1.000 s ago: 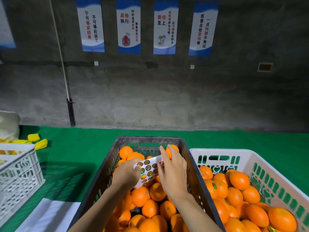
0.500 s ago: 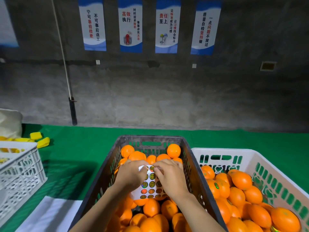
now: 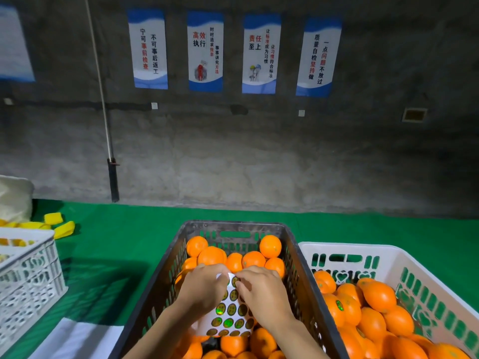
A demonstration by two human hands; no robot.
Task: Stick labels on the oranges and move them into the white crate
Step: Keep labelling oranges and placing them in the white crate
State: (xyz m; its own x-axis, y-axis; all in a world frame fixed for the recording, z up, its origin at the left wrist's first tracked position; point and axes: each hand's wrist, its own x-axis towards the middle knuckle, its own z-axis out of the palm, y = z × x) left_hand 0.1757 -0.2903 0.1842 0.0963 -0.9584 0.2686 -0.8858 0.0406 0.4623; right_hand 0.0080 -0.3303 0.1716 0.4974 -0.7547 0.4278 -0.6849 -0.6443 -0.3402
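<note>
Both hands pinch the label sheet (image 3: pixel 230 314) over the dark crate (image 3: pixel 298 257) (white crate (image 3: pixel 383 251) lies right): left hand (image 3: pixel 203 287), right hand (image 3: pixel 261 290).

Label sheet (image 3: pixel 230 314) over oranges (image 3: pixel 211 255) in mid crate (image 3: pixel 233 225), 2nd crate (image 3: pixel 388 252) just right.

The left hand (image 3: pixel 204 288) and the right hand (image 3: pixel 261 291) are both bare. Behind each hand, the left forearm (image 3: pixel 160 330) and the right forearm (image 3: pixel 298 338) are bare too, uncovered down to the picture's edge.
</note>
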